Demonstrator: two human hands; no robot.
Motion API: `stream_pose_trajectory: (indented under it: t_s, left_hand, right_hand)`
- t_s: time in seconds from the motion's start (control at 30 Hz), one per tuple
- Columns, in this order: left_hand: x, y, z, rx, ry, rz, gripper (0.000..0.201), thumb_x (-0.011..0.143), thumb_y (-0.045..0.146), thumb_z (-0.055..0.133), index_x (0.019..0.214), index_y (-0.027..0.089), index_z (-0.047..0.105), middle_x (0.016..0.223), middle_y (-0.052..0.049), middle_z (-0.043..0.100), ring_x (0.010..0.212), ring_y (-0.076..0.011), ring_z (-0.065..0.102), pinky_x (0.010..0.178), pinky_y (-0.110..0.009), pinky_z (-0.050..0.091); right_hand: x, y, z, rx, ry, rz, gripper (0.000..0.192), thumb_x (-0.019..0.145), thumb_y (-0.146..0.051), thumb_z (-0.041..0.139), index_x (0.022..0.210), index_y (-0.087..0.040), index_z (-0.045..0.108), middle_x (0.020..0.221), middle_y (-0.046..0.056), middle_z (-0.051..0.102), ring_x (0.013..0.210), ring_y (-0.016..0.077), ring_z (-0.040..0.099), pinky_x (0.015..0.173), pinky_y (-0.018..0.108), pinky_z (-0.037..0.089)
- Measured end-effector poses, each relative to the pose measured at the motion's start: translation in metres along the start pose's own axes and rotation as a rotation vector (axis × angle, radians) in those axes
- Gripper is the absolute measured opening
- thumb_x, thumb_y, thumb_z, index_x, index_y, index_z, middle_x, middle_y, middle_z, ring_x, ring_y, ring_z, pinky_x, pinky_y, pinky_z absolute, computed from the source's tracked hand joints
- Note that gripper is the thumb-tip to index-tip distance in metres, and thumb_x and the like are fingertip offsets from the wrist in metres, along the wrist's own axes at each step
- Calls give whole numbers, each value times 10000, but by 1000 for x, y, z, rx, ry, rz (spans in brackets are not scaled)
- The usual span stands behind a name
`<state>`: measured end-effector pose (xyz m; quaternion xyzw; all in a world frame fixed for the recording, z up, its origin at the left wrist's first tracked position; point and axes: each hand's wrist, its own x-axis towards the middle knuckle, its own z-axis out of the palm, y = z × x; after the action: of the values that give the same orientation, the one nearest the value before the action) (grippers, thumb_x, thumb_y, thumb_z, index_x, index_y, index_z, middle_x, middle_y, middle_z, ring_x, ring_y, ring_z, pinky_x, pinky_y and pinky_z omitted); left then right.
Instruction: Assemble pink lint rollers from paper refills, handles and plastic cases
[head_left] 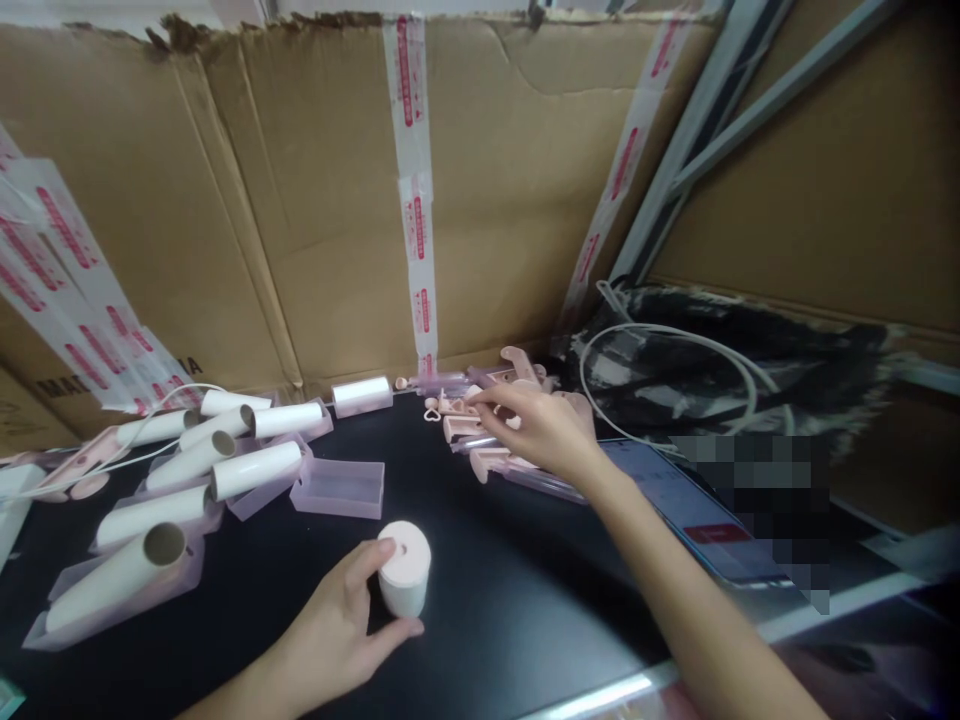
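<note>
My left hand [330, 620] grips a short white lint roll [406, 590], thumb and fingers on its near side and top edge. The roll stands roughly upright with a pink cap [409, 553] that has a small hole in its middle. My right hand [536, 425] is at the pile of pink plastic parts [491, 462] near the cardboard. Its thumb and fingertips are pinched together among small pink pieces; what sits between them cannot be made out. One small heart-shaped pink piece [432, 413] lies just left of that hand.
Several white rolls [255, 470] lie in translucent lilac covers on the left, near an uncovered lilac tray [343, 488]. A cardboard wall [330, 200] closes the back. On the right are a phone [675, 500], a white cable [667, 330], a black bag [690, 370] and a metal frame [682, 150].
</note>
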<state>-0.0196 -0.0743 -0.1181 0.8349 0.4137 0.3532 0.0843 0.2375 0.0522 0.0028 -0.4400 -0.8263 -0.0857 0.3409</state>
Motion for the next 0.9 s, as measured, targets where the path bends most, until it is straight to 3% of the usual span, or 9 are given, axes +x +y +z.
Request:
stream_pose_trajectory:
  t_s: [0.1,0.3,0.47,0.57,0.7,0.8,0.9]
  left_hand:
    - [0,1,0,-45,12,-37,743,774,250,621,1282,289,80,1111,-73,613,996,-224,638,847,-371,541]
    - [-1,7,5,-264,158,-155,815,720,219,657,1286,261,72,1132,-84,601,1009,-224,629,881,-396,517]
    - [10,22,-4,-759,119,-481,963,699,202,674,1344,225,-40,1054,-98,641,942,-227,658,818,-392,548]
    - [18,26,-12,-952,110,-594,1035,671,182,705,1351,271,-69,1027,-89,653,858,-231,677,704,-369,576]
    - [20,24,-17,-1051,92,-591,1087,642,186,750,1347,315,-68,1013,-79,657,822,-230,679,684,-367,575]
    - [22,24,-19,-1084,96,-585,1104,630,206,767,1347,312,-65,1004,-77,655,851,-237,673,716,-390,571]
    - [28,24,-25,-1139,143,-569,1120,621,228,775,1352,303,-69,972,-62,649,850,-240,668,711,-403,577]
  right_hand:
    - [-1,8,-5,23,-22,60,190,837,-274,496,871,-215,673,790,17,712,637,169,637,588,258,433]
    - [0,22,15,50,129,199,275,874,-300,428,1003,-183,641,919,56,705,714,181,655,645,273,482]
    - [-2,39,35,-116,-31,157,383,806,-308,529,1154,-164,600,975,125,664,930,290,609,745,353,445]
    - [-7,44,44,-330,-176,143,574,811,-376,548,1329,-149,447,1010,169,647,939,334,582,742,384,416]
    - [-8,47,50,-387,-188,146,531,859,-351,493,1348,-164,403,1075,169,636,956,330,571,737,377,416]
    - [-4,47,40,-366,-174,158,467,868,-300,469,1311,-157,433,1093,165,630,912,316,595,706,370,431]
    - [0,33,21,-283,15,229,497,878,-364,446,1329,-163,387,1161,179,585,832,300,622,635,366,451]
